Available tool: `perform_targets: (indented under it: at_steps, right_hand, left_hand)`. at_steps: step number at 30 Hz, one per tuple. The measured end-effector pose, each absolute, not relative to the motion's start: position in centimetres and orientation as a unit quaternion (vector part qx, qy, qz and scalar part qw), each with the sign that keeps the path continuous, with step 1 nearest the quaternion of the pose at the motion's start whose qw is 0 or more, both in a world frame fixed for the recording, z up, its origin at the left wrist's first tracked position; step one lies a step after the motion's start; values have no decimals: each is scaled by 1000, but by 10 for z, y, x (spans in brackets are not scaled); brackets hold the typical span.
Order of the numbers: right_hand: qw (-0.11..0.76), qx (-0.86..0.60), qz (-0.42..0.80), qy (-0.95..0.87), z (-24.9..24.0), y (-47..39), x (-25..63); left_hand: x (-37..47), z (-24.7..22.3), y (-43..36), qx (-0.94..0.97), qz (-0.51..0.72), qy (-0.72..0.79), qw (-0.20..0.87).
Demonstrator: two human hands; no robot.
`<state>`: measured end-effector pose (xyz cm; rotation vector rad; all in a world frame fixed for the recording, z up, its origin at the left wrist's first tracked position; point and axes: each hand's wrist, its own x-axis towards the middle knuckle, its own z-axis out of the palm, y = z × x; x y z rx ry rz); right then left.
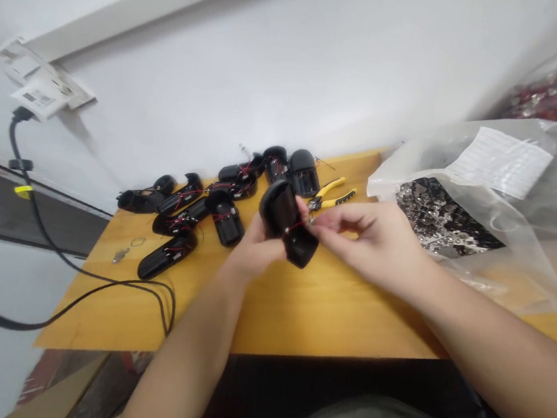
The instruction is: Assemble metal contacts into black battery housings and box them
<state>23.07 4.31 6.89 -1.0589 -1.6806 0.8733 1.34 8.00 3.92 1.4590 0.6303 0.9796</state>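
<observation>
My left hand (257,247) is closed around a black plastic housing (281,212), curved and hollow, with thin red wires inside. It holds the housing tilted above the table. On the housing's right side, my right hand (360,238) pinches a tiny metallic piece (310,223) between thumb and fingertips, beside the end of a red wire; its exact kind is too small to tell. Just behind the hands lie pliers (329,193) with yellow and black handles. Several similar black housings (229,222) with red wires lie on the table to the left and behind.
A clear plastic bag (530,244) of small metal parts (448,221) stands at the right, a paper label (502,161) on it. Black cables (114,281) cross the left corner of the yellow table (286,317). A white wall (274,68) rises behind.
</observation>
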Motion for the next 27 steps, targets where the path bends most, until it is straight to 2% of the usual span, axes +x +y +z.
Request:
perform_targets:
  at_steps: [3, 8, 12, 16, 22, 27]
  right_hand:
    - [471, -434, 407, -652, 71, 44, 230]
    - [499, -441, 421, -616, 74, 41, 229]
    - [560, -407, 443, -569, 75, 39, 227]
    - [543, -411, 444, -583, 74, 38, 224]
    - [551, -372, 478, -574, 71, 34, 217]
    - [562, -374, 479, -561, 72, 31, 213]
  left_hand:
    - [18, 46, 80, 692, 429, 269, 515]
    - [23, 54, 82, 836, 448, 231, 217]
    - [23, 57, 79, 848, 448, 227, 169]
    - [24, 57, 74, 833, 455, 232, 213]
    - [28, 52, 70, 682, 435, 236, 539]
    - [30, 43, 70, 632, 426, 191, 619]
